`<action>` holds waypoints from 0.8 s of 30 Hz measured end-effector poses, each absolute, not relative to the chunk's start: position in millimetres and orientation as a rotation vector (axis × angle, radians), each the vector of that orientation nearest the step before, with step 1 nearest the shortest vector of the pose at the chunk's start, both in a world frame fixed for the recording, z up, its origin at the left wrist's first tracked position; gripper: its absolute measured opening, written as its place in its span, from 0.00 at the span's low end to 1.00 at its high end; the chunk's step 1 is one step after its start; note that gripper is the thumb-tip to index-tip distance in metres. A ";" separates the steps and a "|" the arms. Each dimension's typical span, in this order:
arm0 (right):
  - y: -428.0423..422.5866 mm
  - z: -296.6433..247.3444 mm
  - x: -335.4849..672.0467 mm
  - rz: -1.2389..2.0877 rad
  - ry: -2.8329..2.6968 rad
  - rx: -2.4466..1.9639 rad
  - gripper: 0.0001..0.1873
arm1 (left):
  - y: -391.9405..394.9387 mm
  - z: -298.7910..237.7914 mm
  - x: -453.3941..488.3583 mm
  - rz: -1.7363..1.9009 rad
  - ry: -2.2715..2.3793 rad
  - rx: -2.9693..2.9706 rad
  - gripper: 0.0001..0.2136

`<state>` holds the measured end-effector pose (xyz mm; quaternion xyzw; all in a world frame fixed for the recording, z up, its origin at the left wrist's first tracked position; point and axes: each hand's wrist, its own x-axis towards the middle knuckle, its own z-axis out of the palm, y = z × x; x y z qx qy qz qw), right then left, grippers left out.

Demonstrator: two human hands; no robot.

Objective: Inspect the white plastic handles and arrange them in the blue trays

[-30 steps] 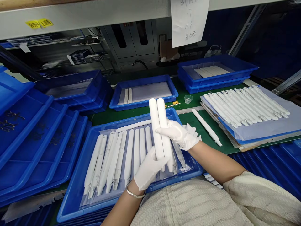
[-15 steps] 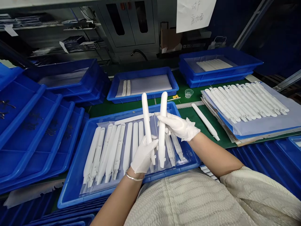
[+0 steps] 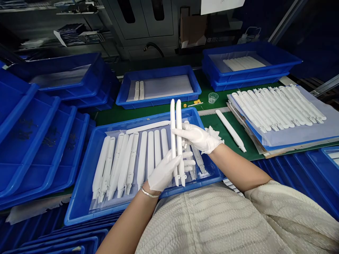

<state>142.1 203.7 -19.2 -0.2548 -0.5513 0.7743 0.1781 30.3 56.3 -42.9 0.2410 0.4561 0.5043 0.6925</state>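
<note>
Both hands wear white gloves. My left hand (image 3: 162, 172) grips the lower part of two long white plastic shells (image 3: 176, 134) that stand upright side by side, edge on. My right hand (image 3: 199, 138) closes its fingers on the same pair near the middle, from the right. They are held over a blue tray (image 3: 87, 183) in front of me. That tray holds a row of several similar white shells (image 3: 132, 162) on a clear sheet.
Stacked blue trays (image 3: 31, 141) fill the left. A further blue tray (image 3: 159, 88) holds two white strips. At the right, several white parts (image 3: 275, 107) lie on a sheet, a lone white piece (image 3: 230, 129) rests on the green mat, and a small clear cup (image 3: 213, 97) stands behind.
The two shells were held flat together, then apart in a V, one in each hand. Now they are brought together again, turned edge on. The view has tilted downward.
</note>
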 end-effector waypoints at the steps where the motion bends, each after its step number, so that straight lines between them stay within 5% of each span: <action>1: 203.3 -19.0 142.2 2.194 -1.559 -0.728 0.21 | 56.9 -42.0 30.3 1.117 1.025 0.545 0.35; 11: 201.0 -17.1 144.1 2.163 -1.607 -0.764 0.20 | 58.3 -49.9 28.1 1.066 1.012 0.616 0.31; 24: 212.8 3.2 150.5 1.695 -1.706 -0.867 0.27 | 53.7 -50.6 33.2 0.939 1.030 0.757 0.23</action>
